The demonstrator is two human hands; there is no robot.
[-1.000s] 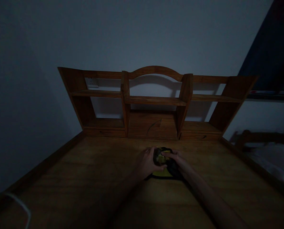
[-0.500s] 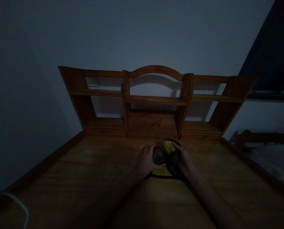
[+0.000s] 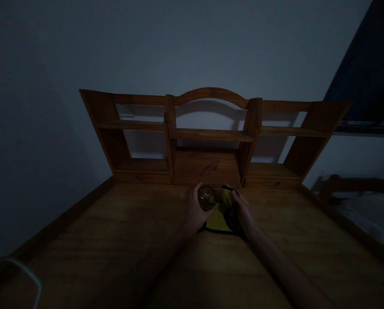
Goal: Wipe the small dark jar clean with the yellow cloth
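In my left hand [image 3: 195,214] is a round, clear glass [image 3: 207,196], a cup or jar, with fingers and thumb wrapped around its side and its round end facing me. A cloth [image 3: 218,221], yellow on one face and dark on the other with a black edge, lies partly on the desk just right of the glass. My right hand [image 3: 246,213] grips the cloth's upper right part, which is folded up and bunched. The glass and the raised cloth look slightly apart. Dim light hides finer detail.
Both hands are over a wooden desk [image 3: 140,240] with raised side edges. Behind it stands a wooden shelf unit [image 3: 211,135] against the wall. A pale cable [image 3: 26,269] curves at the lower left. White bedding [image 3: 366,214] is beyond the right edge.
My left hand has moved the glass up and left, away from the cloth, and turned its round end toward me. My right hand keeps its hold on the cloth, shifting slightly.
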